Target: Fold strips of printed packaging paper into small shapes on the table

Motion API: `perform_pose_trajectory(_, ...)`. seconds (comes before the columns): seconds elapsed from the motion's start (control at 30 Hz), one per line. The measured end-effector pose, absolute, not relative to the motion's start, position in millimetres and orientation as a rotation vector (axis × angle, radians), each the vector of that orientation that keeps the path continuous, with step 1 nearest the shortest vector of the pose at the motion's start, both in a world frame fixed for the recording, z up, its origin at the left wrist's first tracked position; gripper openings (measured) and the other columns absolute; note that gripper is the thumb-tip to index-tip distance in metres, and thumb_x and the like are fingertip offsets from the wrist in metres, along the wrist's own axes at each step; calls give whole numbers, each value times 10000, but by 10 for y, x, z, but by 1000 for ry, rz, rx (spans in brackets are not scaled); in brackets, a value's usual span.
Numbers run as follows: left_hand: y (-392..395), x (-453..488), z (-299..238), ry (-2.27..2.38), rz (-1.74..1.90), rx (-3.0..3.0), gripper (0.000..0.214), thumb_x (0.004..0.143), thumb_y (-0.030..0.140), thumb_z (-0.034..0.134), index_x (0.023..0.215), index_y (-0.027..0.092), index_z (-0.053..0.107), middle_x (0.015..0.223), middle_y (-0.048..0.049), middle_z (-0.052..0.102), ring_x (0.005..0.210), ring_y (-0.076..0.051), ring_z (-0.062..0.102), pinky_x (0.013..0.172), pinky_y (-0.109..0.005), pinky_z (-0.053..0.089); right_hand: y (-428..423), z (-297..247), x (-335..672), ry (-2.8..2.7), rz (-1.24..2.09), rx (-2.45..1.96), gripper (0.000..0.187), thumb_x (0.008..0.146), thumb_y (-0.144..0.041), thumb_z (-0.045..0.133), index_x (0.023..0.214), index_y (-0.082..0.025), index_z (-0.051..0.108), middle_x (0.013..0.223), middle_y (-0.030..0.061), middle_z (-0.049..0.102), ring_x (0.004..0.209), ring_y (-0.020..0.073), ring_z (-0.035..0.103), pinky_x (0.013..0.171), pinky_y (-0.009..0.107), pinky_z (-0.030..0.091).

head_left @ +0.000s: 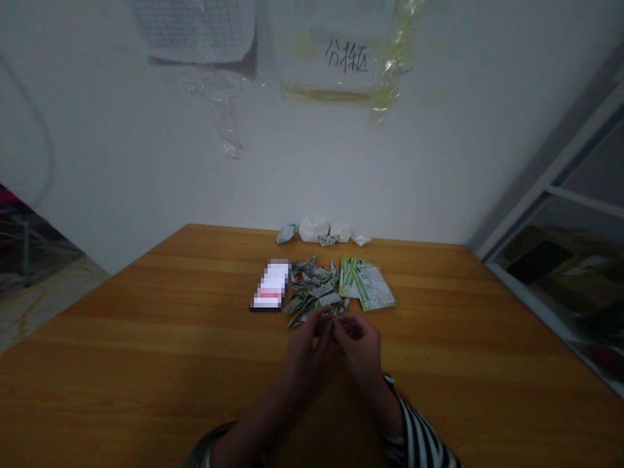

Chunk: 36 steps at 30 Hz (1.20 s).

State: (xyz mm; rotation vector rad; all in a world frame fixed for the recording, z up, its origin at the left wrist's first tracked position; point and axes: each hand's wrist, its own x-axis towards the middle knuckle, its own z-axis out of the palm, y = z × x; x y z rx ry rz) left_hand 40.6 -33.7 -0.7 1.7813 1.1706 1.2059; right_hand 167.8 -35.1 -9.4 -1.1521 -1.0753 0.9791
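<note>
My left hand and my right hand meet over the wooden table, fingertips pinched together on a small folded paper piece that is mostly hidden between them. Just beyond my fingers lies a heap of several small folded green-and-white paper pieces. A stack of flat green printed paper slips lies to the right of the heap. A phone with a lit screen lies to the left of it.
Crumpled white paper scraps sit at the table's far edge against the white wall. A plastic sleeve with handwritten characters hangs on the wall. A metal shelf frame stands on the right.
</note>
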Motion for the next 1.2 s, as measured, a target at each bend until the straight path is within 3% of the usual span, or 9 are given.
perform_pose_trajectory(0.13, -341, 421, 8, 1183, 1261, 1825, 210, 913, 218, 517, 1094, 204, 624, 1043, -70, 726, 908, -188, 709, 803, -293, 565, -357, -101, 1656, -1010, 983, -1132, 157, 755, -316, 708, 784, -166, 673, 708, 28, 689, 640, 166, 646, 582, 251, 533)
perform_pose_trajectory(0.43, -345, 427, -16, 1206, 1252, 1786, 249, 905, 217, 532, 1144, 218, 601, 1057, -56, 723, 893, -173, 713, 797, -281, 570, -376, -34, 1681, -1013, 1021, -1114, 193, 741, -311, 719, 851, -154, 706, 777, 65, 724, 681, 181, 670, 625, 274, 548)
perform_pose_trajectory(0.7, -363, 427, 81, 1210, 1314, 1700, 189, 890, 227, 544, 1031, 193, 664, 986, -62, 730, 871, -180, 705, 765, -274, 570, -372, 22, 1691, -943, 1089, -1115, 206, 705, -343, 742, 762, -162, 661, 575, -14, 642, 491, 127, 594, 465, 207, 478)
perform_pose_trajectory(0.87, -320, 390, 88, 1201, 1384, 1559, 196, 889, 253, 534, 1007, 179, 673, 987, -73, 741, 918, -199, 699, 811, -298, 559, -348, 5, 1714, -823, 1131, -1100, 297, 679, -416, 765, 796, -175, 638, 614, -4, 674, 502, 152, 626, 480, 239, 510)
perform_pose_trajectory(1.07, -286, 367, 29, 1152, 1400, 1292, 245, 903, 305, 524, 1073, 178, 648, 1051, -78, 717, 975, -215, 678, 801, -323, 570, -345, -17, 1727, -831, 1064, -1045, 282, 754, -432, 708, 863, -192, 607, 612, -18, 662, 506, 155, 622, 498, 243, 495)
perform_pose_trajectory(1.2, -331, 305, 160, 1049, 1329, 1514, 247, 936, 267, 459, 1021, 196, 680, 1127, -83, 670, 1079, -218, 626, 899, -351, 534, -345, 21, 1760, -888, 997, -1012, 236, 791, -408, 680, 847, -194, 595, 640, -21, 634, 551, 140, 598, 519, 224, 477)
